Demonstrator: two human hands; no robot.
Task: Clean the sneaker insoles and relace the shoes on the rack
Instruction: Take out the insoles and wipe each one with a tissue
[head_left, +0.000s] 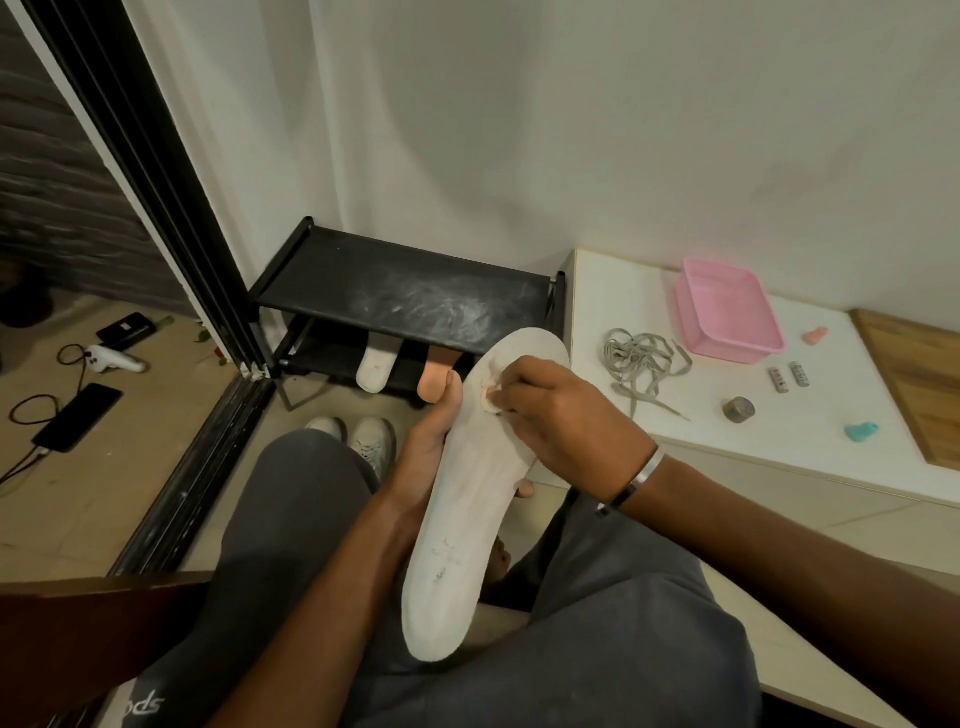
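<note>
The left hand (426, 447) cradles the long white foam insole (467, 499) from beneath over the lap, steadying it so the right hand (561, 415), fingers pinched on a small pinkish eraser-like piece (491, 401), can rub its forefoot clean.

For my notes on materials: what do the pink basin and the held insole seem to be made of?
Pink basin: likely plastic, smooth, evenly coloured, thin moulded rim. Insole: probably foam with a matt, fabric-like white face, slightly soiled; it looks thin.

Probably a home entryway: shoe rack (400, 291), curtain (270, 130), sliding door track (197, 457).
</note>
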